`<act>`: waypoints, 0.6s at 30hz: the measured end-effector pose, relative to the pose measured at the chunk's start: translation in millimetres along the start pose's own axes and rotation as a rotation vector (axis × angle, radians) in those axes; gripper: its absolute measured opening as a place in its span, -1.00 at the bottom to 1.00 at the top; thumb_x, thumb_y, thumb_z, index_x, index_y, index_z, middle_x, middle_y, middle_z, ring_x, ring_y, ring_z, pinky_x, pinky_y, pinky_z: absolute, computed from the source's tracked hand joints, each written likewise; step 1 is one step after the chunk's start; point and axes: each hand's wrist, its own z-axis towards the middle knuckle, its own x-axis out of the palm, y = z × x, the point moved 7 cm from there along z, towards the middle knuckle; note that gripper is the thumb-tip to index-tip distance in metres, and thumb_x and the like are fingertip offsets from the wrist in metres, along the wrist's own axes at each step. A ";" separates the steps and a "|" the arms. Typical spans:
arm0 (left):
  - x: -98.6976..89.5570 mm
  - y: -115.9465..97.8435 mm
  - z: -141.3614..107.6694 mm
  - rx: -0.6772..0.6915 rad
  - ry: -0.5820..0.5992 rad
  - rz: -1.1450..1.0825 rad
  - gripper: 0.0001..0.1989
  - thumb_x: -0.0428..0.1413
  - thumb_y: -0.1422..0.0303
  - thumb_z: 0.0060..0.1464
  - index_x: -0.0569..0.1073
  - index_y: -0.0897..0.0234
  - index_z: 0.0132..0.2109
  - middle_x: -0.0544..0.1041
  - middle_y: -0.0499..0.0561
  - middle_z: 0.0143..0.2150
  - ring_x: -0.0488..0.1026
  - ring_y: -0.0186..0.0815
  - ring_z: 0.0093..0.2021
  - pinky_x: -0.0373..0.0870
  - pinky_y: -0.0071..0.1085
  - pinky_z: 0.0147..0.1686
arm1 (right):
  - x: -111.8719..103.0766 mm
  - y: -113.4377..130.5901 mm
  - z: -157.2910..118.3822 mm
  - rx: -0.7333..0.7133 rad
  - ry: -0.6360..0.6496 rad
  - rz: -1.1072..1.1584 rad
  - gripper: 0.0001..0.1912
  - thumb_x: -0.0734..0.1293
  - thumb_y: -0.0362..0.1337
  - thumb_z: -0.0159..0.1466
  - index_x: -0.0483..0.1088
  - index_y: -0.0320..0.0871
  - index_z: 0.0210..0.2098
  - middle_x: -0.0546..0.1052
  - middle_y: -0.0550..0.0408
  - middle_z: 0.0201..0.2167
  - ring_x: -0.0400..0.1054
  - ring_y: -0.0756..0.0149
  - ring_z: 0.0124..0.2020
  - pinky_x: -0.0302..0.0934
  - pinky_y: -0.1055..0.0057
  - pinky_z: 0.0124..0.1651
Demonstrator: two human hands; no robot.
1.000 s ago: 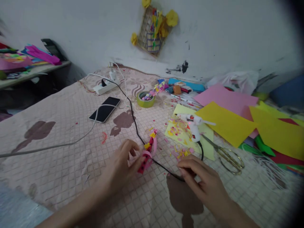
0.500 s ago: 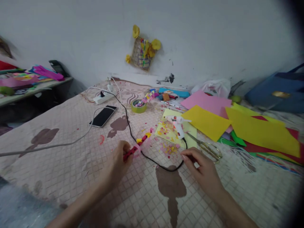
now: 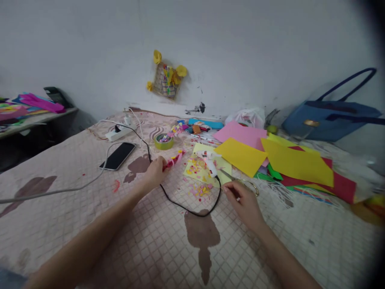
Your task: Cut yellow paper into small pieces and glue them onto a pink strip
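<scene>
My left hand [image 3: 155,172] is closed on one end of a narrow red paper strip [image 3: 173,161] with pink and yellow bits on it. The strip's free end points away from me, above the tablecloth. My right hand [image 3: 242,200] has thumb and forefinger pinched together; anything between them is too small to make out. Just beyond those fingertips lie scissors [image 3: 252,188] with gold-coloured handles, partly hidden by the hand. A white glue gun [image 3: 210,164] rests on a pale yellow sheet [image 3: 224,162] strewn with paper scraps, and more scraps [image 3: 201,190] lie in front of it.
The glue gun's black cord [image 3: 180,206] loops across the table to a white power strip [image 3: 120,132]. A phone [image 3: 118,156] and a tape roll [image 3: 164,142] lie at left. Coloured sheets [image 3: 242,156] spread to the right, before a blue bag [image 3: 327,120].
My left hand has moved forward with the strip, beyond the black cord. My right hand stays pinched, now nearer the scissors handles. The camera view has turned a little to the right.
</scene>
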 end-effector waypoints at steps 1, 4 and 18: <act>0.5 1.4 -1.2 0.012 -0.009 0.006 -0.88 0.06 0.35 -0.04 0.25 0.26 -0.36 0.39 0.01 -0.43 0.37 -0.24 -0.37 0.25 -0.38 -0.41 | -1.2 -1.6 0.5 0.005 -0.004 -0.003 -0.86 0.19 -0.28 0.25 0.35 -0.16 -0.37 0.41 0.10 -0.45 0.28 0.33 -0.42 0.15 0.44 -0.39; -7.5 1.1 -8.8 0.040 -0.057 0.024 -0.86 0.07 0.32 -0.02 0.28 0.28 -0.31 0.40 0.09 -0.31 0.36 -0.17 -0.24 0.27 -0.31 -0.28 | -2.9 -2.0 1.5 0.008 -0.005 -0.020 -0.85 0.19 -0.28 0.26 0.35 -0.16 -0.37 0.41 0.11 -0.45 0.28 0.33 -0.44 0.14 0.45 -0.41; -13.6 -52.9 -46.0 0.236 0.010 -0.117 -0.66 -0.04 0.23 0.12 0.23 0.29 -0.56 0.30 -0.07 -0.57 0.24 -0.40 -0.51 0.12 -0.47 -0.48 | 8.5 4.6 -1.1 -0.077 0.085 -0.150 -0.86 0.17 -0.32 0.25 0.34 -0.14 -0.38 0.42 0.08 -0.43 0.30 0.30 -0.40 0.17 0.41 -0.37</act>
